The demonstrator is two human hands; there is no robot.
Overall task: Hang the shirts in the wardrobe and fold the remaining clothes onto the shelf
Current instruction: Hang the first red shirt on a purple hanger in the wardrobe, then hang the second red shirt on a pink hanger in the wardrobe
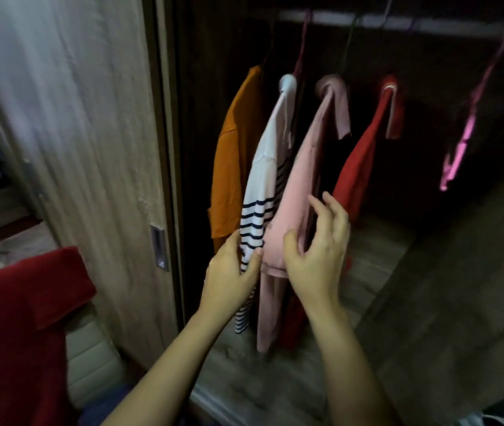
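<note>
Left grip (230, 272) pinching white navy-striped shirt (260, 192) hem, right grip (318, 253) spread loose against pale pink shirt (300, 186)

Dim light, blurry frame. The wardrobe (429, 87) interior behind the grip is dark brown. A rail (447, 27) runs across the top, above and right of the grip. A pale wood-grain base (376, 253) lies below and right of it. Just left of the grip is a pale wood-grain door (91, 149) with a recessed metal handle (159, 245). Lower left is a cream padded seat (91, 364). Far left is too blurred to tell.
</note>
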